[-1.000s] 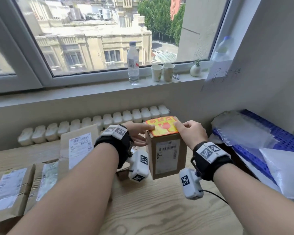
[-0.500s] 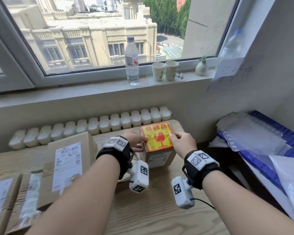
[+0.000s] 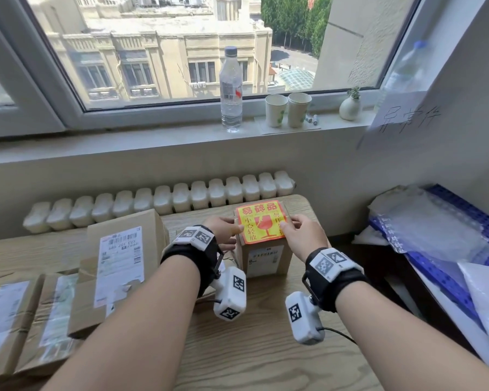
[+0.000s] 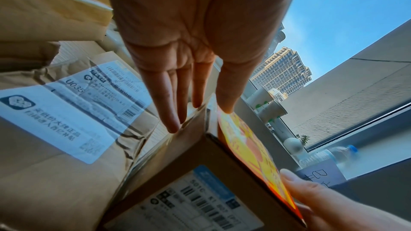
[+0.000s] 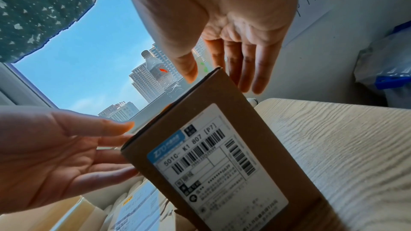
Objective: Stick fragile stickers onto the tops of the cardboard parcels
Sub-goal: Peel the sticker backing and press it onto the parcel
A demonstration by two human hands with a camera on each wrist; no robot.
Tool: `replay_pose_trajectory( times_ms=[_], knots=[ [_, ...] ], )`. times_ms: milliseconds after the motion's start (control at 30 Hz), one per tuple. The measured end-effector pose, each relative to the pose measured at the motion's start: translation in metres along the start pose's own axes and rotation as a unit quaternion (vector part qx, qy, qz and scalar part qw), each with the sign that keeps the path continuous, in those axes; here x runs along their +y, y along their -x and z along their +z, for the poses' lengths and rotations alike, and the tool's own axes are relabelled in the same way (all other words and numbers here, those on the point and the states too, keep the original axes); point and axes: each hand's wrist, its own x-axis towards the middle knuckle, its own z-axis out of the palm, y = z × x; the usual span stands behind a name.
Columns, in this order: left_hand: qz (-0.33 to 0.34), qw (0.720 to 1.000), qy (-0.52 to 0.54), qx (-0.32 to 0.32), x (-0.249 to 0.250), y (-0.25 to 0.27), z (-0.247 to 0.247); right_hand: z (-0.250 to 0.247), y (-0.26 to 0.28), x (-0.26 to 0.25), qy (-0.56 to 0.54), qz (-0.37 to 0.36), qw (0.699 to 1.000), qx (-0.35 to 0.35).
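A small upright cardboard parcel stands on the wooden table near its back edge. A yellow and red fragile sticker lies flat on its top. My left hand is at the parcel's left side, with straight fingers against the side wall and the thumb on the sticker's left edge. At the right side is my right hand. In the right wrist view its fingers reach straight past the parcel and the thumb lies over the top edge. Neither hand curls round anything.
A larger labelled parcel leans just left of my left wrist, with flat parcels further left. A white radiator runs behind the table. A water bottle and two paper cups stand on the sill. A blue crate with plastic bags is at the right.
The parcel now stands a little further from me, and more of the sticker's face shows. Both hands have stayed at the sticker's left and right edges.
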Motion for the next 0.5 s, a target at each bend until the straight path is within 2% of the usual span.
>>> replay_pose_trajectory(
  times_ms=[67,167,233,333,400,500],
  knots=[
    [0.006,1.000,-0.006,0.008,0.002,0.006,-0.005,-0.002,0.004,-0.006,0.014,-0.018,0.999,0.038],
    [0.021,0.998,-0.033,0.045,0.003,0.008,-0.019,-0.004,0.012,-0.017,0.006,-0.095,0.988,0.122],
    [0.029,0.995,-0.051,0.086,0.001,0.010,-0.031,-0.004,0.021,-0.026,-0.028,-0.130,0.983,0.130],
    [0.028,0.987,-0.090,0.127,-0.009,0.016,-0.045,0.004,0.034,-0.032,-0.070,-0.148,0.983,0.079],
    [0.022,0.984,-0.123,0.126,-0.023,0.019,-0.048,0.019,0.043,-0.026,-0.096,-0.139,0.985,0.019],
    [-0.023,0.978,-0.162,0.127,-0.046,0.021,-0.043,0.047,0.051,0.000,-0.042,-0.099,0.991,-0.074]
  ],
)
